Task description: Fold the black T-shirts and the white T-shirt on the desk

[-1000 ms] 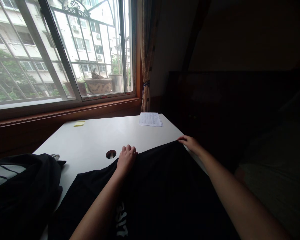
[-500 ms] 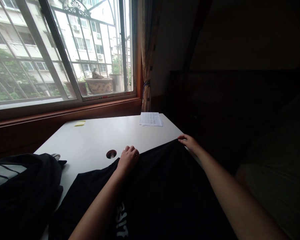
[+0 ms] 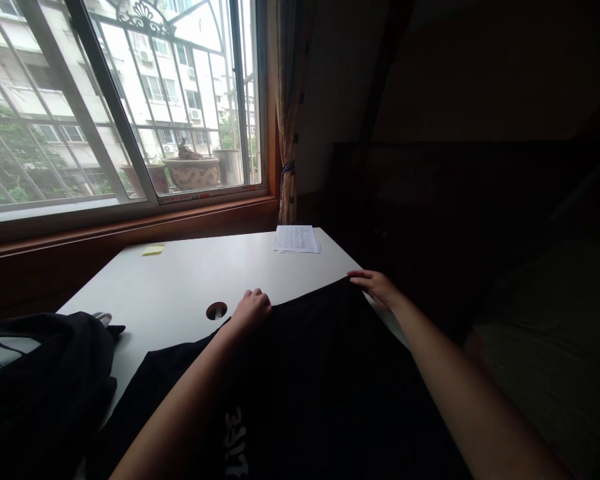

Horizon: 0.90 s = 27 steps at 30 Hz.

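In the head view, a black cloth lies spread over the near part of the white tabletop. Its far edge slants from the left hand out to the right hand, the right end being farther from the wearer. The near end runs out of the picture, so its long axis cannot be told. To the left, a lower flap spreads out to a blunt corner.

The cloth is plain and dark, mostly smooth, with faint creases; pale lettering runs sideways down it near the left forearm. Its lower parts sink into shadow.

The left hand rests on the far edge with its fingers curled under; the fingertips are hidden, so their grip cannot be told. The right hand pinches the far right corner between thumb and fingers, close to the tabletop's right edge.

Beyond the cloth, the tabletop is bare up to the papers at the back and the yellow notes near the far left corner. A round hole sits just left of the left hand. Only a narrow strip of tabletop separates the left flap from a dark bundle.
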Each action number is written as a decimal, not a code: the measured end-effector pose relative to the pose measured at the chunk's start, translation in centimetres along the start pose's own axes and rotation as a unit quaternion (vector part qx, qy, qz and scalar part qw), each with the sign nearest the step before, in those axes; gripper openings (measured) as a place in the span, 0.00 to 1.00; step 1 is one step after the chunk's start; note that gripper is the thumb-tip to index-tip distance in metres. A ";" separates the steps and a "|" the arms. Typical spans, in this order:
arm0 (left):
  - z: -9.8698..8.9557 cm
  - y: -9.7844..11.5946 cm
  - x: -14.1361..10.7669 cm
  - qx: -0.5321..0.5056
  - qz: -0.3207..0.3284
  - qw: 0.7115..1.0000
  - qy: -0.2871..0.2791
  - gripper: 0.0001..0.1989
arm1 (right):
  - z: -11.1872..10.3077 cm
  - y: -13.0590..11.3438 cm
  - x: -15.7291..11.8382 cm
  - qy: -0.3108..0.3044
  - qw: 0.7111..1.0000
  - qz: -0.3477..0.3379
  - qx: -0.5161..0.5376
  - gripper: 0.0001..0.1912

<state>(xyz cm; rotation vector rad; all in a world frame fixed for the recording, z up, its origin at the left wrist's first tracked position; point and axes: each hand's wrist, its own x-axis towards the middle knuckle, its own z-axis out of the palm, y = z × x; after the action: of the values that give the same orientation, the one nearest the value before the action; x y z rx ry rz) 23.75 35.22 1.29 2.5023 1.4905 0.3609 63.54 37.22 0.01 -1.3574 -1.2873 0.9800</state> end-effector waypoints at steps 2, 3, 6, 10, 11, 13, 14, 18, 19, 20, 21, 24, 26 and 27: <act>-0.1 0.2 0.0 0.005 0.004 1.000 0.000 0.08 | -0.4 -0.2 0.0 -0.007 1.000 -0.003 -0.016 0.18; -0.1 0.3 0.1 0.009 0.006 1.000 0.001 0.08 | -0.6 -0.3 0.0 -0.008 1.000 -0.006 -0.027 0.18; -0.1 0.3 0.2 0.020 0.013 1.000 0.006 0.08 | -0.9 -0.4 0.1 -0.004 0.998 -0.019 -0.067 0.17; -0.2 0.7 0.8 0.035 0.038 0.999 0.016 0.06 | -0.6 -0.7 0.5 -0.003 0.992 -0.037 -0.118 0.14; -0.2 0.9 1.0 0.038 0.047 0.998 0.019 0.06 | -0.5 -0.8 0.5 -0.003 0.991 -0.042 -0.128 0.14; -0.2 1.8 1.5 0.045 0.066 0.997 0.024 0.07 | -0.3 -0.9 0.7 -0.001 0.988 -0.051 -0.145 0.13; -0.1 2.3 1.8 0.048 0.075 0.996 0.027 0.07 | -0.2 -1.0 0.7 -0.001 0.987 -0.056 -0.153 0.13; 0.6 4.5 3.0 0.064 0.111 0.991 0.035 0.08 | -0.3 -1.2 0.9 0.003 0.979 -0.079 -0.186 0.11; 0.8 5.0 3.2 0.069 0.118 0.990 0.035 0.08 | -0.4 -1.3 0.9 0.004 0.977 -0.086 -0.195 0.10; 1.1 5.4 3.4 0.075 0.123 0.989 0.034 0.08 | -0.5 -1.4 0.9 0.003 0.975 -0.093 -0.203 0.10; 1.3 5.8 3.6 0.082 0.126 0.988 0.034 0.07 | -0.5 -1.4 0.9 0.002 0.972 -0.099 -0.211 0.09; 2.1 6.3 4.1 0.103 0.131 0.985 0.035 0.08 | -0.8 -1.7 0.9 -0.008 0.966 -0.113 -0.232 0.09; 2.6 6.4 4.4 0.114 0.132 0.984 0.035 0.09 | -0.8 -1.8 0.8 -0.015 0.962 -0.121 -0.244 0.09; 2.8 6.3 4.5 0.118 0.132 0.984 0.036 0.10 | -0.9 -1.8 0.8 -0.018 0.960 -0.125 -0.249 0.09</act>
<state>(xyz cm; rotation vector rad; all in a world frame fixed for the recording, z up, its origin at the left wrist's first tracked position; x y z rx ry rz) 31.93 36.09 0.99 2.9160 1.2935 0.3348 64.12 37.84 2.03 -1.5011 -1.7637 0.5222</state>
